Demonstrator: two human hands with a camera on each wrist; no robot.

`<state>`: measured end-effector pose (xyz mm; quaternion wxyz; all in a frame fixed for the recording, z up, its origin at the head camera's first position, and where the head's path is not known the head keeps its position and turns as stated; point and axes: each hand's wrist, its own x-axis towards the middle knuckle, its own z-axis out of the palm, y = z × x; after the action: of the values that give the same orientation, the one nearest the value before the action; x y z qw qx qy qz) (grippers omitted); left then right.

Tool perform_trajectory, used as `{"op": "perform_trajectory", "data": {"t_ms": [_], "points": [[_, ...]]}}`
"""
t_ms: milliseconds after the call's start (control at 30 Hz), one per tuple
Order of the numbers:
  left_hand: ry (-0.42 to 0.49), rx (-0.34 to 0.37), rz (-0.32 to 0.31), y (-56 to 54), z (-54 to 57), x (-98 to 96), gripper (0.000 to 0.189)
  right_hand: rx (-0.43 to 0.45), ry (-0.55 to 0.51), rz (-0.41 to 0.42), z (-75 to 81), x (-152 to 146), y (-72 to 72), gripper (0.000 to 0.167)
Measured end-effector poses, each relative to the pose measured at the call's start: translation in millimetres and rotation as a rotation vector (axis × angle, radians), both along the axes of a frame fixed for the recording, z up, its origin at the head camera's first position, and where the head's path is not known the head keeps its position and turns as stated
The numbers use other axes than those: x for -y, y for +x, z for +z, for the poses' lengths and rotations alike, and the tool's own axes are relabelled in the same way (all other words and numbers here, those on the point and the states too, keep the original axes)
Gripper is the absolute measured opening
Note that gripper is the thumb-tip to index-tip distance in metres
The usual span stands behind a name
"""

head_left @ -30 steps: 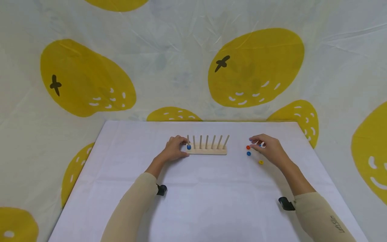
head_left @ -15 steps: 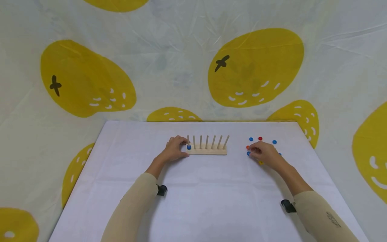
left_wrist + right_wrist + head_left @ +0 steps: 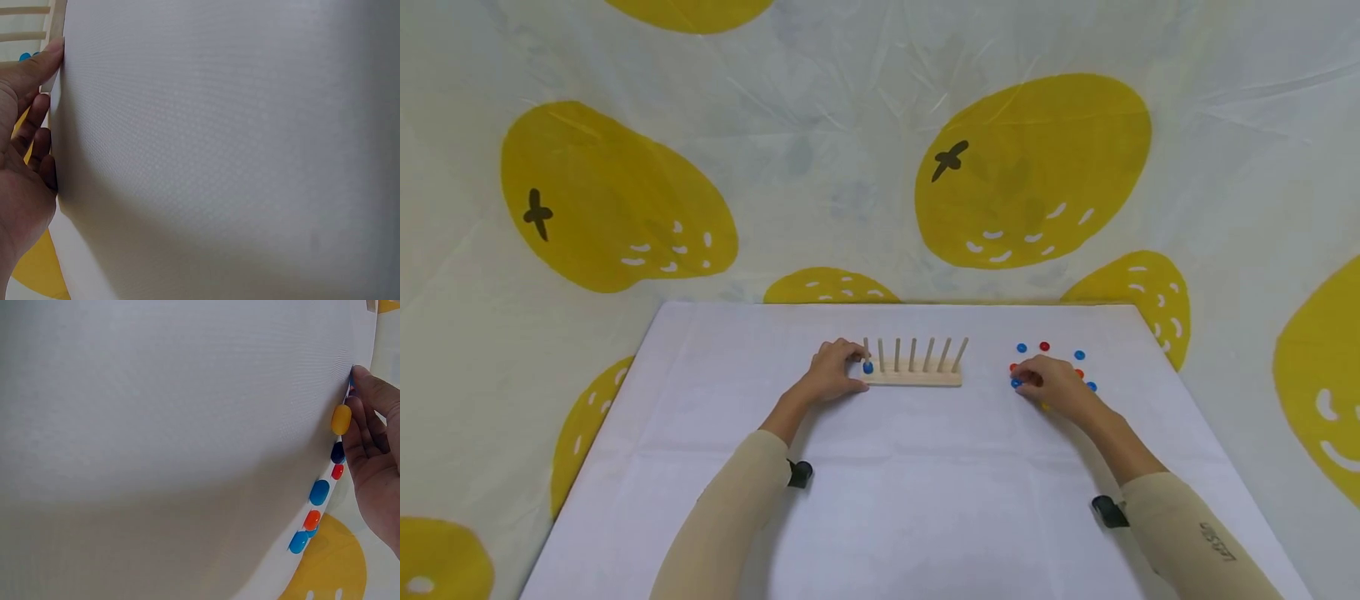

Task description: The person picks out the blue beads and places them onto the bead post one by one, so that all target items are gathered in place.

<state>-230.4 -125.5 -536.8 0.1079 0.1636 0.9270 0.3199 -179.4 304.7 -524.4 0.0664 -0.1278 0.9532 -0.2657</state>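
Far left: left hand (image 3: 832, 369) curled about the left end of the wooden rack (image 3: 917, 379), thumb along the near edge, fingers round behind. Looks a sound brace. Hold should stay low on the wood, so the leftmost peg (image 3: 866, 343) is free from above.

Rack: upright on the table (image 3: 880, 500), seven pegs. Threaded blue bead (image 3: 868, 367) low on the leftmost peg; whether more than one sits there, cannot tell.

Middle: bare cloth between rack and beads, a clean lane for any carry.

Right: small red bead (image 3: 1012, 367) just behind the fingertips, partly covered. Right hand (image 3: 1056, 385) pinching the loose blue bead (image 3: 1016, 383) between thumb and fingers, at the left edge of the scatter. Whether it has left the table, cannot tell. Best practice, I judge: light pinch on the rim, hole left uncovered; lift straight up before going sideways, or the red bead may get knocked.

Under the palm: yellow bead (image 3: 341, 420), close to the fingers in the right wrist view. Curl the spare fingers clear of it.

Beyond: far blue bead (image 3: 1022, 347), then far red bead (image 3: 1044, 346); at the right, orange bead (image 3: 1079, 374) partly hidden by the hand. Small and rounded, probably quick to roll; a high wrist would spare them.
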Motion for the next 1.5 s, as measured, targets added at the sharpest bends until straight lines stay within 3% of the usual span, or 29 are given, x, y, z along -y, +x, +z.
{"op": "perform_trajectory", "data": {"t_ms": [367,867,1133,1500], "points": [[-0.009,0.001,0.007,-0.2,-1.5,0.3,0.054,0.029,0.015,-0.006,-0.4,0.7,-0.1,0.02],[0.002,0.004,0.005,1.2,2.8,-0.3,0.055,-0.028,-0.018,-0.008,8.6,1.9,4.0,0.021],[0.014,0.013,0.012,1.3,3.1,-0.8,0.053,-0.151,-0.037,0.038,25.1,10.2,0.5,0.019],[0.026,-0.001,-0.001,1.1,2.2,-0.5,0.052,-0.211,-0.053,0.048,58.8,25.4,-10.3,0.021]]}}
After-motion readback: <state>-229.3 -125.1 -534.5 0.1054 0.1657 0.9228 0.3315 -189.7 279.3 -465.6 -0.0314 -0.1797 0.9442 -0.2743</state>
